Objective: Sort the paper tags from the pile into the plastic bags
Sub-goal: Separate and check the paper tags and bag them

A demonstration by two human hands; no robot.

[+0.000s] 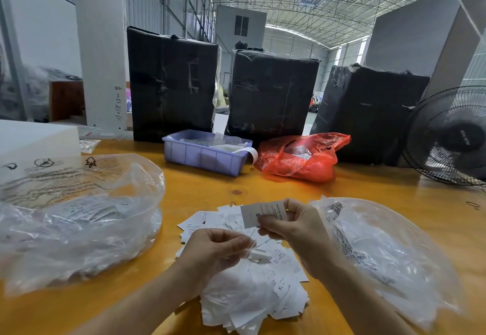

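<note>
- Along the far edge of the wooden bench [200, 192] stand three black-wrapped parcels [273, 92], with a black fan [449, 137] at the far right corner.
- Toward the left edge lies a large clear plastic bag [79, 211], its mouth open, with printed tags showing through it.
- Toward the right edge lies a second clear plastic bag [389, 250], also gaping open.
- Near the far edge sit a red plastic bag [302, 161] and, just left of it, a purple bin [205, 155].
- At the near edge, between the two clear bags, lies the pile of paper tags [252, 287], loose and overlapping.
- Above the pile the right hand [292, 226] is raised, thumb and fingertips pinching a single tag [260, 213] marked "S", held upright.
- Just below it the left hand [215, 250] hovers over the pile, fingers curled inward with the tips drawn together; whether they hold a tag cannot be told.
</note>
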